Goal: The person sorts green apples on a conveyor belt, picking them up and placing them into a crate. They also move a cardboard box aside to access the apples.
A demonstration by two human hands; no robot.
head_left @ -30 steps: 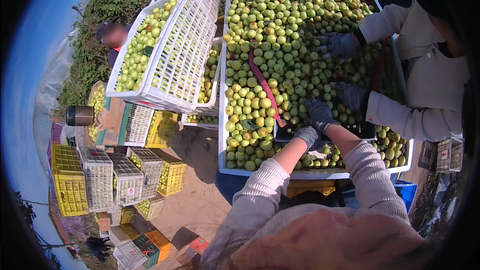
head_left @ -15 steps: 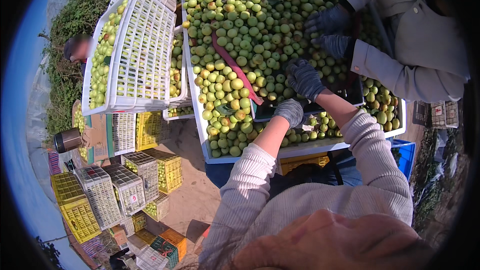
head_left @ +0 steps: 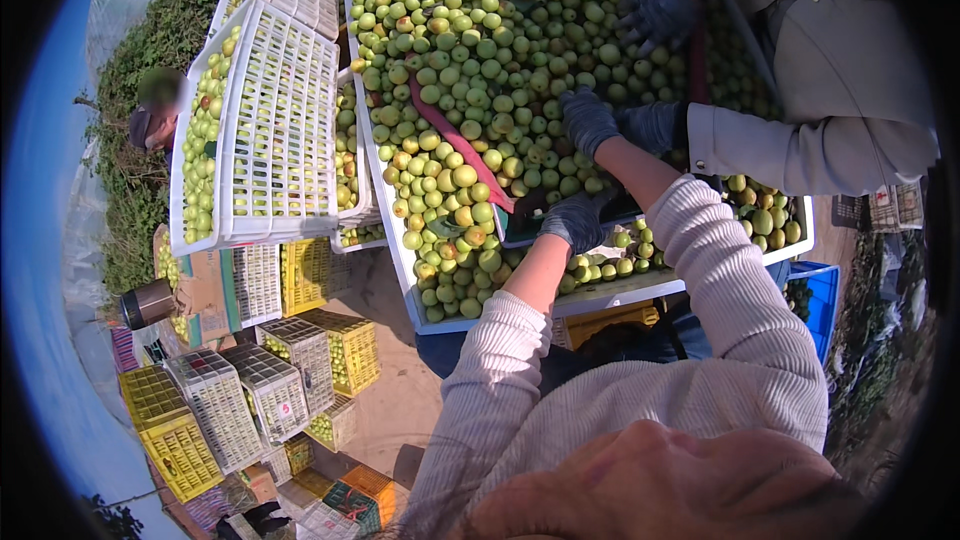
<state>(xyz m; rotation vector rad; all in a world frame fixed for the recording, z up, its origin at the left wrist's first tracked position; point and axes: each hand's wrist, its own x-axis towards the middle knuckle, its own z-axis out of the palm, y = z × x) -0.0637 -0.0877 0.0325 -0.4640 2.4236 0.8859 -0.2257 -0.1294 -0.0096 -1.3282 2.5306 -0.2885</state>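
Observation:
Round green fruits (head_left: 455, 65), which look like jujubes, fill a large white-rimmed sorting tray (head_left: 402, 270) in front of me. I wear striped grey gloves. My left hand (head_left: 575, 221) rests at the near edge of a dark inner tray, its fingers pointing right and partly hidden. Farther in, my right hand (head_left: 588, 121) reaches onto the fruits with fingers bent downward; I see nothing gripped in it. A co-worker's gloved hand (head_left: 648, 127) is right beside it, and their other hand (head_left: 660, 16) lies on the fruits farther back. A red strip (head_left: 462, 148) crosses the fruits to my left.
White crates (head_left: 280, 125) of fruit stand stacked at the tray's left. Yellow crates (head_left: 180, 445) and white crates sit on the ground at lower left, near a cardboard box (head_left: 212, 290). A blue crate (head_left: 822, 305) is at the right. Another person (head_left: 155, 120) is at far left.
My right hand has moved farther away and slightly left across the fruits. My left hand has shifted only slightly. The co-worker's nearer hand has come down next to my right hand.

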